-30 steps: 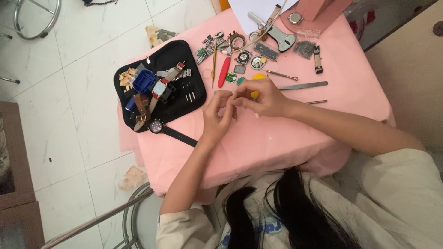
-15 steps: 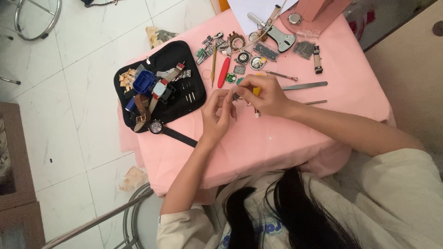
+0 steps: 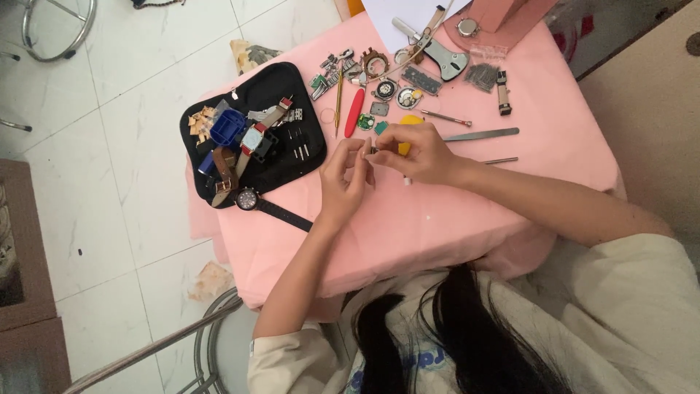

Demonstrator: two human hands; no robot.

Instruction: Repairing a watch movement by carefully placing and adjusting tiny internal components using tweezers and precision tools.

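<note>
Working close together above the pink tablecloth (image 3: 437, 219), both hands meet over a tiny part (image 3: 372, 150) pinched between their fingertips; it is too small and too covered to name. The left hand (image 3: 344, 175) is curled, thumb and forefinger closed on that part from the left. The right hand (image 3: 415, 152) is closed too, gripping a slim yellow-handled tool (image 3: 405, 146) whose pale end pokes out below the palm. Compared with a second ago, the right hand has drawn slightly leftward and up toward the left one, and the yellow handle, plainly visible before, is now mostly buried under the fingers. Just beyond the hands lie a red-handled tool (image 3: 354, 112), a small green circuit piece (image 3: 365, 122), steel tweezers (image 3: 481, 134) and a thin metal pin (image 3: 499, 160), none of them shifted. To the left a black tool mat (image 3: 255, 87) carries a blue case holder (image 3: 227, 125) and a square watch (image 3: 252, 138), with a round black watch (image 3: 248, 198) at its lower edge. Dark hair and a cream sleeve block the table's near side.
</note>
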